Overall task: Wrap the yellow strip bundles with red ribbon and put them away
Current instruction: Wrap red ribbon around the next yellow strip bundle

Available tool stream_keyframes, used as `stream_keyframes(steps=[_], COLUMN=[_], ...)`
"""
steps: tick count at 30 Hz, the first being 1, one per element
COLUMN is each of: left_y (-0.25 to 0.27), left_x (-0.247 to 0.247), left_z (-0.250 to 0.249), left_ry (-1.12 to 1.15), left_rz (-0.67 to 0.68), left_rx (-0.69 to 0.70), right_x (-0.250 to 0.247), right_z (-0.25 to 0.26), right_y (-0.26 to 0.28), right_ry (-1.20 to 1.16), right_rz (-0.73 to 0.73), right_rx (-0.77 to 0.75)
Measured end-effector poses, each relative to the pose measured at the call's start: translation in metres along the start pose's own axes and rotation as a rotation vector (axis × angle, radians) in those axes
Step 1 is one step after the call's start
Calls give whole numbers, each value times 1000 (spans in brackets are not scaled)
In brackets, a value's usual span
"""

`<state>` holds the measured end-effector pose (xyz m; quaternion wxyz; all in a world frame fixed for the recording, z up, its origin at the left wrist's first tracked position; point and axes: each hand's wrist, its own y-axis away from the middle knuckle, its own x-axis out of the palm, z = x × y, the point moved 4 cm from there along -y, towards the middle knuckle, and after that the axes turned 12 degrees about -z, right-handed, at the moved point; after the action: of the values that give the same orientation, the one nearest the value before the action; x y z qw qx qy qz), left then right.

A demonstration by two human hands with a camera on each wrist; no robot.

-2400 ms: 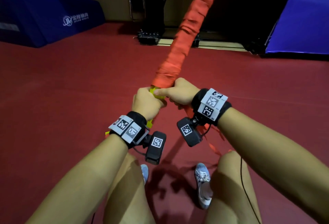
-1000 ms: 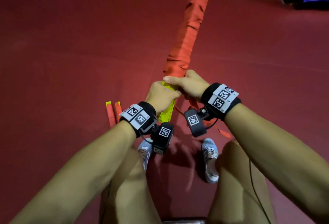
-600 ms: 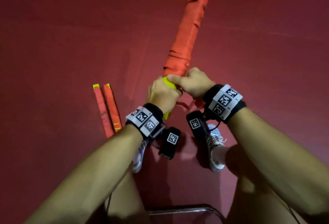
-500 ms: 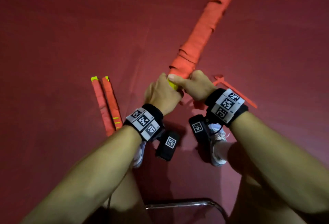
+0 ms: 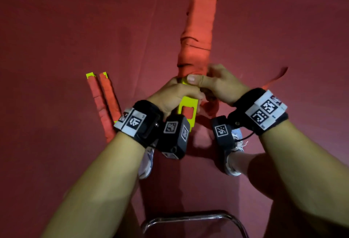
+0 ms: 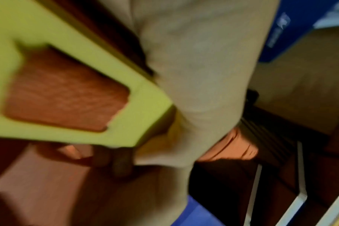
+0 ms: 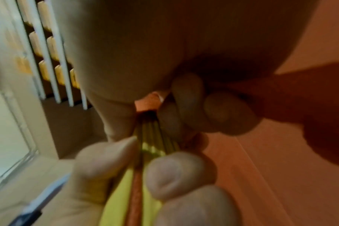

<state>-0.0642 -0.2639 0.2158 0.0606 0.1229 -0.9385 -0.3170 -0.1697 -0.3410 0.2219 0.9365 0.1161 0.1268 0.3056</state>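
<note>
Two hands: the left hand [image 5: 175, 96] and right hand [image 5: 221, 84] meet at the near edge of the wrap, held up above the floor [image 5: 56, 30].
Left fingers: curled tight round the bare yellow end, gripping it.
Right fingers [image 7: 203, 107]: curled round the bundle at the last turn, thumb pressed across the front. Whether they also pinch ribbon is hidden.
Where it is: the yellow strip bundle [image 5: 198, 30] is in the air, running up and away from the person and out of the head view.
Risk, slack: if the thumb lifts before the end is secured, the last turns could loosen and slide.
Risk, fanning: the right wrist view shows separate strip edges, so a weak left grip could let them splay.
Risk, snag: the ribbon tail [image 5: 273, 79] flies loose beside the right wrist and might catch on the wrist camera.
Look: red ribbon [image 5: 196, 52] covers nearly everything in overlapping, wrinkled turns. Only the near end is bare, bright yellow with a rectangular cutout.
Put away: two wrapped bundles [image 5: 105, 101] lie side by side on the floor, left, with yellow tips showing.
</note>
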Motion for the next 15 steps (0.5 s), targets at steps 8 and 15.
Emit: stream_keyframes(steps=[8,15], left_y=[-1,-22], left_x=[9,1], left_z=[-11,-13], left_ry=[-99,-357], left_rz=[-240,-553], left_rx=[185,318], right_x=[-25,-37], right_z=[5,-5], right_y=[-5,-12], right_ry=[240,350], right_rz=[-5,-63], right_rx=[-27,32])
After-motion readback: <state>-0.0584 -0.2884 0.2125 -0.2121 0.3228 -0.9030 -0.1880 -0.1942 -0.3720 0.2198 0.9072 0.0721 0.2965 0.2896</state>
